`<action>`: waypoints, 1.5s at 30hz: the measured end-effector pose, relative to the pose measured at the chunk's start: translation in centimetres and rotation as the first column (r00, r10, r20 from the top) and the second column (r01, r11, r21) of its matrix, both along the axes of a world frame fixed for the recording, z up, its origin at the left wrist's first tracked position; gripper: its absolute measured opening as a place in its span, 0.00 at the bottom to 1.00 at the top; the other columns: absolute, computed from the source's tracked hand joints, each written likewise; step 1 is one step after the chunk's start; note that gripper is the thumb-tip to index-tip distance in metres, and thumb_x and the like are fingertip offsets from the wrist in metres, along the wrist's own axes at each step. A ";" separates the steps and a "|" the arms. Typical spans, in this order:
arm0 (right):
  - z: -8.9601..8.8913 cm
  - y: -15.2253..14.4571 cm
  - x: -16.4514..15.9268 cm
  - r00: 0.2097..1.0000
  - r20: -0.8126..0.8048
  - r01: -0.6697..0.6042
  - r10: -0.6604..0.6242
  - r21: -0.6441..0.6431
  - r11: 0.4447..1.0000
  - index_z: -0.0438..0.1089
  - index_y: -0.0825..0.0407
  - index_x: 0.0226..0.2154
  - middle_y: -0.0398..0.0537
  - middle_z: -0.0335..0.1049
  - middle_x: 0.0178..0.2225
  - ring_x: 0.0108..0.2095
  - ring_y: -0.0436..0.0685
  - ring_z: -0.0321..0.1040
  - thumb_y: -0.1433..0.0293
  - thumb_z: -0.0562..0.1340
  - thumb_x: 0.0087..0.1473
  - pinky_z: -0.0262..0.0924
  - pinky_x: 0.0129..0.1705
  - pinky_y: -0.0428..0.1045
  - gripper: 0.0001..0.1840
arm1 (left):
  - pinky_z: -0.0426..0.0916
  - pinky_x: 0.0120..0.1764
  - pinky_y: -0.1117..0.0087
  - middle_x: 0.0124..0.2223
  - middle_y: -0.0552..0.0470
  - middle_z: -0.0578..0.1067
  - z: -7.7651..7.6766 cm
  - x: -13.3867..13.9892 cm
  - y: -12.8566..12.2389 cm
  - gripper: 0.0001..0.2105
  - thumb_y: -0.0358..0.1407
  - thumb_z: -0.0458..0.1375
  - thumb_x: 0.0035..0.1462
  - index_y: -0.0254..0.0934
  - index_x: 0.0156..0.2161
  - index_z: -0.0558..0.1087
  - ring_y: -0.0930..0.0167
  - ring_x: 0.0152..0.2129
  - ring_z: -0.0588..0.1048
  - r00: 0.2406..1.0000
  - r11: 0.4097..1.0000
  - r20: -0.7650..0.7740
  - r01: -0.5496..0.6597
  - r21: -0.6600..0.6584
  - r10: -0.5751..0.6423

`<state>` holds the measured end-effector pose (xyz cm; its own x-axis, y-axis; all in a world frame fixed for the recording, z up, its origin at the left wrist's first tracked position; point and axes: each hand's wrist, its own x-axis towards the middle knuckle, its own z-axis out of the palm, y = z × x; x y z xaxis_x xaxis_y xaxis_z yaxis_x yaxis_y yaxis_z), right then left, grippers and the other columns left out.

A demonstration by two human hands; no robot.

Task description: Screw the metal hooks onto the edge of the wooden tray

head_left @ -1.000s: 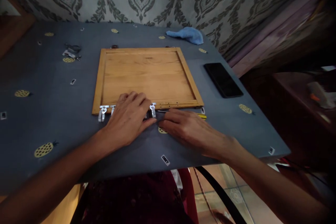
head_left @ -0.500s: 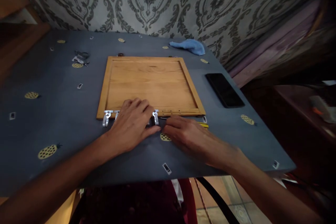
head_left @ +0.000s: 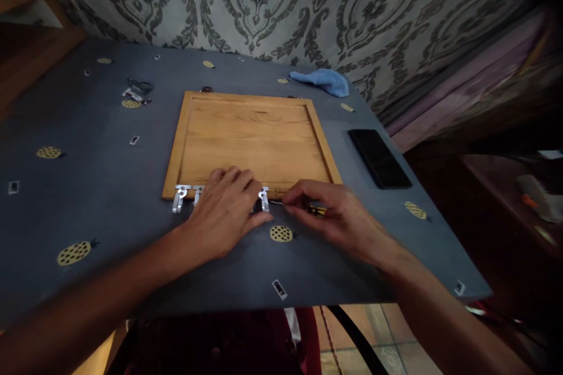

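The panel (head_left: 257,140) lies flat on the worktop (head_left: 334,284), its long near edge turned toward the person, probably so that the metal brackets (head_left: 178,199) along that edge sit within easy reach of both hands. The left hand (head_left: 226,211) rests palm down over the middle of this edge, fingers together and bent, thumb spread toward the right-end bracket; it seems to steady the panel and the metalwork. Whether the fingers grip anything beneath, I cannot tell. The right hand (head_left: 341,217) pinches the shaft of a slim tool (head_left: 317,210) between thumb and forefinger, likely for fine control near the tip. The shaft points at the right-end bracket; whether it touches is too small to tell. The phone (head_left: 380,159) and the blue cloth (head_left: 323,80) lie apart from the hands, which leaves the elbows room.

The panel is honey-coloured wood, rectangular, with a raised frame around a recessed field where the grain runs lengthwise past a dark knot. The brackets are bright, smooth metal, each with a looped arm hanging past the wood. The tool's handle shows yellow and black. The phone is a glossy dark slab; the cloth is soft and crumpled. Yellow pineapples (head_left: 280,234) pattern the grey-blue worktop.
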<state>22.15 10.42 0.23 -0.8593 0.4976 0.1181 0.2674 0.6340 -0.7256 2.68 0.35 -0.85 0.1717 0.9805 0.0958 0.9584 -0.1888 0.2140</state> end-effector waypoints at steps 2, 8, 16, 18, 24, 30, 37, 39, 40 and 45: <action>-0.1 0.5 -0.6 0.999 -0.023 0.045 -0.047 -0.101 0.994 0.70 0.52 0.33 0.41 0.70 0.27 0.27 0.48 0.65 0.71 0.63 0.58 0.61 0.29 0.45 0.02 | 0.63 0.47 0.57 0.43 0.47 0.72 -0.1 0.0 0.0 0.16 0.47 0.60 0.62 0.34 0.43 0.71 0.60 0.44 0.69 1.000 1.000 -0.003 -0.004 0.013 0.004; -0.5 1.7 -2.5 1.000 0.001 0.015 -0.015 -0.294 0.956 0.68 0.53 0.32 0.43 0.70 0.28 0.27 0.48 0.65 0.69 0.64 0.56 0.62 0.29 0.45 0.05 | 0.63 0.48 0.56 0.44 0.46 0.73 0.2 0.2 0.3 0.16 0.46 0.60 0.62 0.33 0.44 0.72 0.58 0.45 0.70 1.000 1.000 -0.009 -0.006 -0.030 0.006; 0.1 2.1 -3.6 0.991 0.132 0.029 0.020 -0.364 0.931 0.67 0.53 0.33 0.44 0.70 0.30 0.30 0.48 0.66 0.70 0.64 0.55 0.64 0.32 0.45 0.05 | 0.62 0.49 0.55 0.43 0.45 0.73 -0.1 0.2 0.3 0.17 0.46 0.59 0.63 0.33 0.47 0.72 0.58 0.45 0.69 1.000 1.000 0.025 -0.007 -0.019 0.007; 0.1 2.2 -3.7 0.989 0.144 0.036 0.020 -0.381 0.924 0.67 0.53 0.34 0.44 0.71 0.30 0.30 0.49 0.67 0.69 0.64 0.55 0.64 0.32 0.45 0.05 | 0.62 0.48 0.54 0.43 0.45 0.72 -0.2 0.2 0.2 0.17 0.46 0.58 0.63 0.33 0.48 0.72 0.58 0.44 0.69 0.999 1.000 0.033 -0.005 -0.009 0.005; 0.0 2.5 -3.9 0.989 0.146 0.034 0.037 -0.454 0.890 0.67 0.53 0.34 0.44 0.72 0.30 0.30 0.49 0.68 0.68 0.66 0.53 0.64 0.33 0.46 0.08 | 0.61 0.48 0.54 0.43 0.45 0.72 -0.4 0.3 0.2 0.18 0.46 0.58 0.64 0.32 0.50 0.72 0.57 0.45 0.69 0.999 1.000 0.045 -0.007 -0.013 0.007; 0.0 2.5 -4.1 0.989 0.147 0.060 0.015 -0.489 0.870 0.67 0.53 0.34 0.43 0.71 0.30 0.30 0.48 0.67 0.67 0.67 0.53 0.63 0.32 0.45 0.09 | 0.62 0.48 0.54 0.44 0.45 0.73 -0.4 0.2 0.2 0.19 0.46 0.58 0.64 0.32 0.51 0.72 0.57 0.46 0.69 0.999 1.000 0.041 -0.009 -0.007 0.009; -0.5 2.6 -4.3 0.989 0.145 0.094 -0.019 -0.528 0.844 0.68 0.53 0.31 0.41 0.69 0.26 0.27 0.47 0.64 0.62 0.71 0.49 0.59 0.29 0.44 0.15 | 0.63 0.48 0.55 0.44 0.45 0.73 -0.3 0.2 0.3 0.17 0.46 0.58 0.64 0.33 0.48 0.72 0.58 0.46 0.69 0.999 1.000 0.048 -0.018 -0.010 0.019; -0.5 2.6 -4.3 0.988 0.151 0.113 -0.038 -0.526 0.843 0.68 0.53 0.29 0.40 0.68 0.25 0.26 0.47 0.63 0.60 0.72 0.47 0.57 0.28 0.44 0.17 | 0.63 0.48 0.55 0.43 0.45 0.73 -0.4 0.2 0.3 0.16 0.46 0.59 0.63 0.33 0.45 0.72 0.58 0.45 0.69 0.999 1.000 0.043 -0.019 -0.004 0.019; -0.6 2.6 -4.3 0.987 0.152 0.120 -0.045 -0.528 0.841 0.68 0.53 0.28 0.40 0.68 0.24 0.26 0.47 0.62 0.59 0.73 0.47 0.57 0.28 0.44 0.18 | 0.64 0.47 0.55 0.43 0.45 0.72 -0.4 0.1 0.3 0.16 0.46 0.59 0.63 0.33 0.45 0.72 0.58 0.45 0.70 0.999 1.000 0.042 -0.019 -0.004 0.019; -0.3 2.2 -4.1 0.990 0.120 0.122 -0.070 -0.512 0.850 0.70 0.53 0.27 0.40 0.69 0.24 0.26 0.47 0.64 0.57 0.73 0.47 0.59 0.28 0.44 0.18 | 0.64 0.48 0.56 0.42 0.46 0.73 -0.3 0.1 0.2 0.15 0.46 0.59 0.63 0.33 0.43 0.72 0.59 0.45 0.70 0.999 1.000 0.040 -0.019 -0.006 0.019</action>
<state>18.03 12.63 -0.11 -0.7983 0.5445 -0.2574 0.3902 0.1421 -0.9097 2.81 0.60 -1.18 0.1489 0.9841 0.0968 0.9526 -0.1690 0.2531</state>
